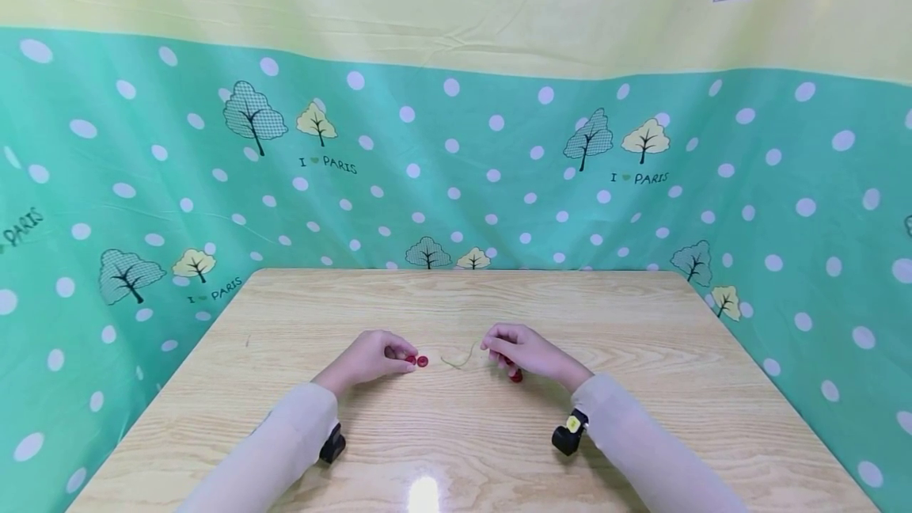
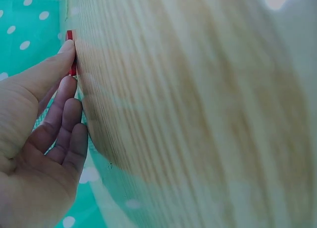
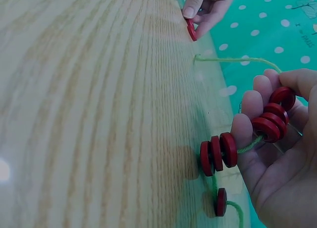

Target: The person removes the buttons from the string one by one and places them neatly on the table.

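My left hand (image 1: 374, 356) pinches a small round red button (image 2: 73, 68) between thumb and fingers, low at the tabletop. Just past its fingertips lies a second red button (image 1: 423, 361). My right hand (image 1: 523, 348) holds a green string (image 3: 237, 59) between thumb and forefinger. Its free end reaches toward the left hand and touches down on the wood. Several red buttons (image 3: 270, 125) threaded on the string lie inside the right hand's curled fingers. More buttons (image 3: 216, 152) hang below the fingers, with one (image 3: 221, 202) lower down the string.
Both hands work over a light wood-grain table (image 1: 442, 434). A green and yellow patterned cloth (image 1: 456, 157) stands behind it and along both sides. Each sleeve carries a black wrist camera (image 1: 568, 438).
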`<state>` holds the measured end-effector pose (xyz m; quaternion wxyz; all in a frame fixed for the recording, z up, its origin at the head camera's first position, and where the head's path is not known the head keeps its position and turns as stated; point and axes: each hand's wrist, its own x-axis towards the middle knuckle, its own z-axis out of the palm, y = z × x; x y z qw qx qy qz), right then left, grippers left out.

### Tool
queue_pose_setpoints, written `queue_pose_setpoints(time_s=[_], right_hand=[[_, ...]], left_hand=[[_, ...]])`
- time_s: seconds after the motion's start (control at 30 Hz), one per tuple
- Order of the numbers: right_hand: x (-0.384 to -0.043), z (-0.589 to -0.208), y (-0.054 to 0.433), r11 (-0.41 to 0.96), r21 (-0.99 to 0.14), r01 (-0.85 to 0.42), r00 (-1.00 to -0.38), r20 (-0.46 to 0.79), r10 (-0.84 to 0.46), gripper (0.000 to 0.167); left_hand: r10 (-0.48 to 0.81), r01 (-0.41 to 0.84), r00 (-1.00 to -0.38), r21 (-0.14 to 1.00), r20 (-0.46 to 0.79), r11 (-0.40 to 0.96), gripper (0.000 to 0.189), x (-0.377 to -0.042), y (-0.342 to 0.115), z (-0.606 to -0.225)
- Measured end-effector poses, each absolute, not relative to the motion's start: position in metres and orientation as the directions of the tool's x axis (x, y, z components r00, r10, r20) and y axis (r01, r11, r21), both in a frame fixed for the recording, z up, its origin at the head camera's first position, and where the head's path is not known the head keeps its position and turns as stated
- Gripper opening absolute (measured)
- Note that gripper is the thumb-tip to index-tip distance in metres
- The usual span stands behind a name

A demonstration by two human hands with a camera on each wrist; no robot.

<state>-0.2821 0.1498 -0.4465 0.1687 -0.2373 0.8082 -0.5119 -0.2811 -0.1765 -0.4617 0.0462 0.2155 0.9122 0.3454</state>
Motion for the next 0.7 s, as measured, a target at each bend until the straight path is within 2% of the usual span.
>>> queue_pose_setpoints(time_s=[0.4, 0.57, 0.7], right_hand=[[-0.281, -0.446, 0.15, 0.362, -0.909, -0.207, -0.832, -0.032, -0.554, 0.036], [-0.281, -0.446, 0.149, 0.364, -0.908, -0.209, -0.83, -0.032, -0.556, 0.036], [-0.28, -0.445, 0.147, 0.368, -0.906, -0.209, -0.832, -0.033, -0.555, 0.036]], left_hand=[[0.431, 0.367, -0.9, 0.64, 0.061, 0.676, 0.026, -0.28, -0.174, -0.457], [0.383, 0.323, -0.922, 0.659, 0.057, 0.679, 0.028, -0.279, -0.167, -0.447], [0.396, 0.335, -0.915, 0.685, 0.074, 0.647, 0.027, -0.278, -0.156, -0.439]])
